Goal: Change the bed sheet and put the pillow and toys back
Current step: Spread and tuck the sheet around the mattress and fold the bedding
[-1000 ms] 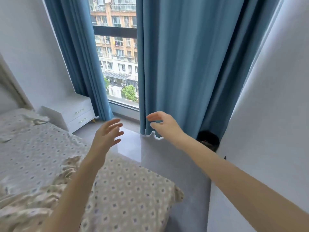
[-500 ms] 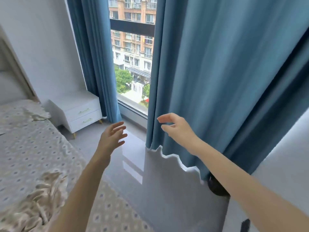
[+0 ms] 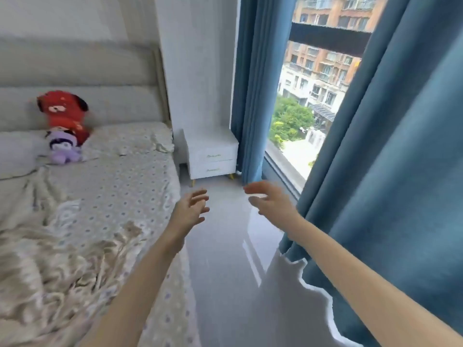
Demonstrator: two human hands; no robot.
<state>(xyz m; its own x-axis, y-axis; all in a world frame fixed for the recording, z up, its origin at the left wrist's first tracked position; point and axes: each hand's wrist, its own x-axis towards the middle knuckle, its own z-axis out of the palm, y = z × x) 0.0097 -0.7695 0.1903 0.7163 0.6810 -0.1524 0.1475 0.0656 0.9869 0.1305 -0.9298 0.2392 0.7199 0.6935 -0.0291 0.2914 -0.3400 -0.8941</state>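
Left hand, right hand hover over floor beside bed

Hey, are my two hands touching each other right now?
Apart. The head view shows bare grey floor between the left hand and the right hand.

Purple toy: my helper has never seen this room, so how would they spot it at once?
Find the bed on the left and follow it up to the headboard. Two plush figures sit there beside the pillow. The purple toy is the smaller front one, lilac with a dark-topped head, below the bigger red toy.
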